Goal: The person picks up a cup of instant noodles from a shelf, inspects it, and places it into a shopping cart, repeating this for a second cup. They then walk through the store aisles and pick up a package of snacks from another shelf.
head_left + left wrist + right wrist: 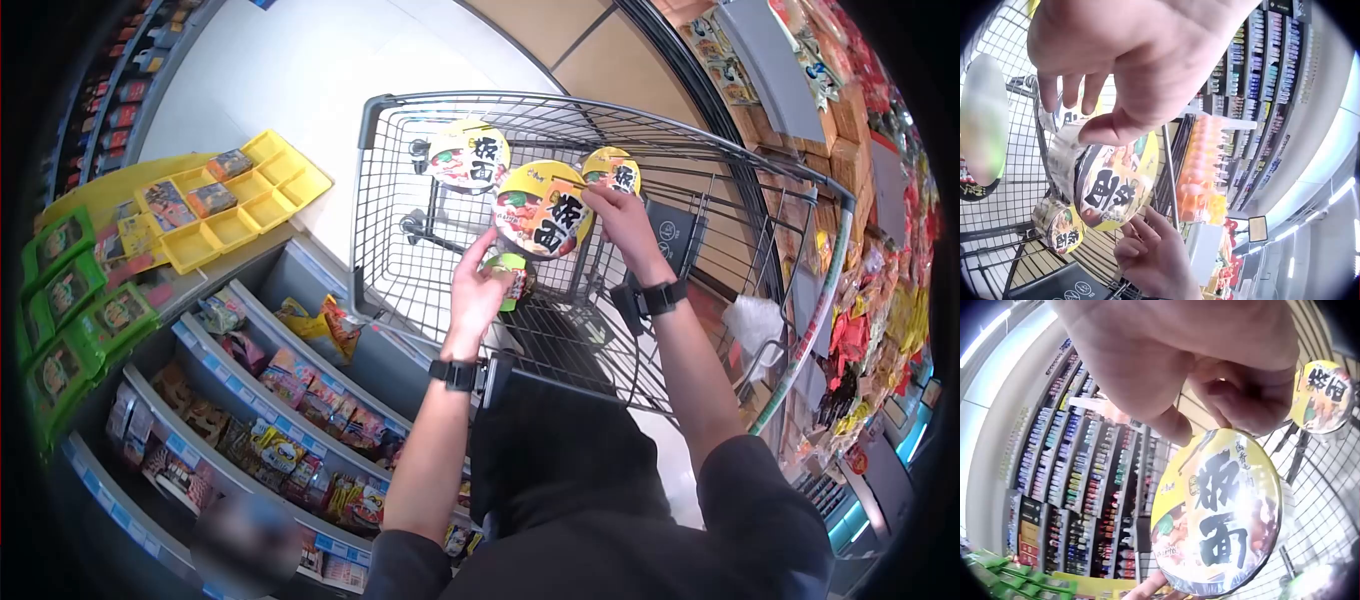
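Observation:
A yellow-and-white noodle bowl [543, 210] is held lid up over a shopping cart [400, 282]. My right hand [625, 225] grips its rim at the upper right; in the right wrist view that hand [1191, 362] covers the lid's top edge. At the lower left, my left hand [478, 290] holds the bowl's side. The left wrist view has this hand [1122, 69] with its thumb at the rim of the bowl [1113, 187]. Two similar bowls, one at the left [468, 155] and one at the right [612, 170], are in the cart, beside a green-lidded cup [512, 282].
Curved shelves [235, 400] of packaged snacks stand left of the person. A yellow compartment tray [265, 208] and green packs [75, 300] lie on top. More packaged goods [850, 340] line the right side. A clear plastic bag [752, 325] hangs by the cart handle.

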Motion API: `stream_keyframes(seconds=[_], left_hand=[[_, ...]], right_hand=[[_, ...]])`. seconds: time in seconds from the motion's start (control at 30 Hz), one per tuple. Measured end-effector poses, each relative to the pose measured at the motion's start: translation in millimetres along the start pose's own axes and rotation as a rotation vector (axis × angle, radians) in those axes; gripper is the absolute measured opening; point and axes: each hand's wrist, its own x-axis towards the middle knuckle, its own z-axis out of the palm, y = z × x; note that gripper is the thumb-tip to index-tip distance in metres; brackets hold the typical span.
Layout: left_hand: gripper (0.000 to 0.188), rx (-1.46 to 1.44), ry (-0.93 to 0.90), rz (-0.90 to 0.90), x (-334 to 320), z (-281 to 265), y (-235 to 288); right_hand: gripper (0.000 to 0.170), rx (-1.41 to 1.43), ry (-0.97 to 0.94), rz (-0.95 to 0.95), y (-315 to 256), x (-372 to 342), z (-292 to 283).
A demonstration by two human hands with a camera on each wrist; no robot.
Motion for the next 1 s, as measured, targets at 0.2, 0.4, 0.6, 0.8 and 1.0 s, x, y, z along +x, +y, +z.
stream_keyframes(seconds=[0.2, 0.4, 0.6, 0.8, 1.0], left_hand=[[0.069, 0.007, 0.191, 0.271, -105.3, -74.7, -14.7], [0.075, -0.015, 0.306, 0.515, -256.9, -129.8, -37.6], [0.087, 0.404, 0.558, 0.812, -435.2, -132.0, -75.0], [0.125, -0.009, 0.788, 0.833, -558.9, -91.0, -124.4], [0.119, -0.637, 0.665, 1.062, -637.7, -50.6, -181.2]], right_hand=[[0.037, 0.203, -0.221, -0.055, -42.2, -90.1, 56.3], [0.034, 0.026, -0.535, -0.205, -68.9, -209.1, 112.3], [0.029, 0.243, -0.956, 0.11, -66.3, -331.7, 134.0], [0.026, 0.215, -1.284, -0.025, -43.8, -429.4, 156.0], [0.037, 0.261, -1.537, -0.259, -67.0, -531.9, 152.6]])
